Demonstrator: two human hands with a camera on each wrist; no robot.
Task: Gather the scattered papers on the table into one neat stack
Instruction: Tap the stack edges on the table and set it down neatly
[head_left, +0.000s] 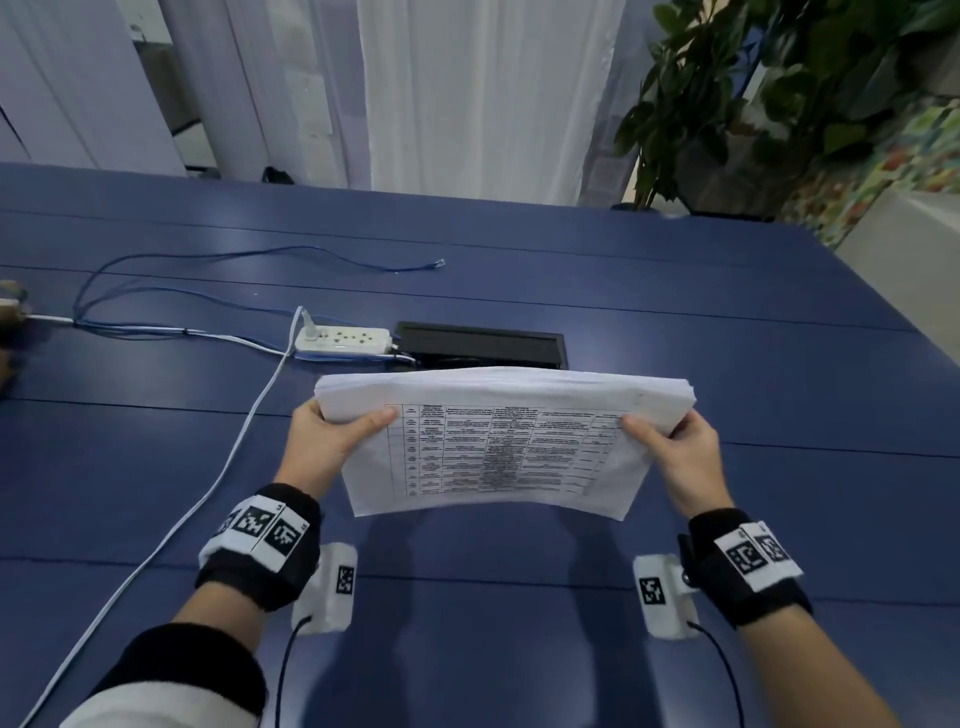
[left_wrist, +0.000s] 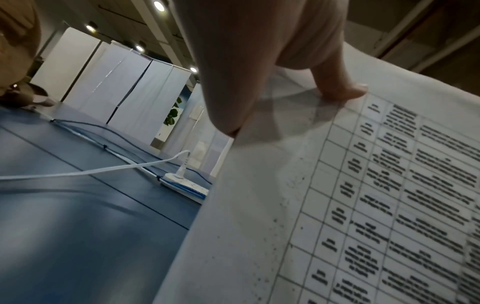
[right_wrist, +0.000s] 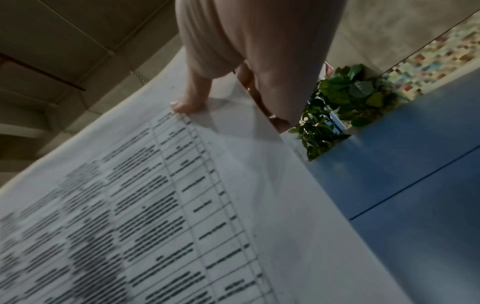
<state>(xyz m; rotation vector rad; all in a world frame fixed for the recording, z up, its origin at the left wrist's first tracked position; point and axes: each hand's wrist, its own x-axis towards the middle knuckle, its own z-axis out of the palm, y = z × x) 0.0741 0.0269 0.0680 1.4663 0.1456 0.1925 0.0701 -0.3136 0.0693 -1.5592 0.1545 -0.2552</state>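
A stack of white papers (head_left: 493, 441) with a printed table on the top sheet hangs above the blue table (head_left: 519, 623), tilted with its far edge raised. My left hand (head_left: 332, 436) grips the stack's left side, thumb on top. My right hand (head_left: 675, 441) grips the right side the same way. In the left wrist view the thumb (left_wrist: 340, 88) presses on the top sheet of the papers (left_wrist: 337, 205). The right wrist view shows my right thumb (right_wrist: 192, 102) on the papers (right_wrist: 155, 205). The fingers under the stack are hidden.
A white power strip (head_left: 343, 340) with a white cable (head_left: 208, 493) lies left of a black cable hatch (head_left: 478, 348), just beyond the stack. Blue cables (head_left: 208, 260) loop at the far left. A leafy plant (head_left: 753, 104) stands past the table's far right corner.
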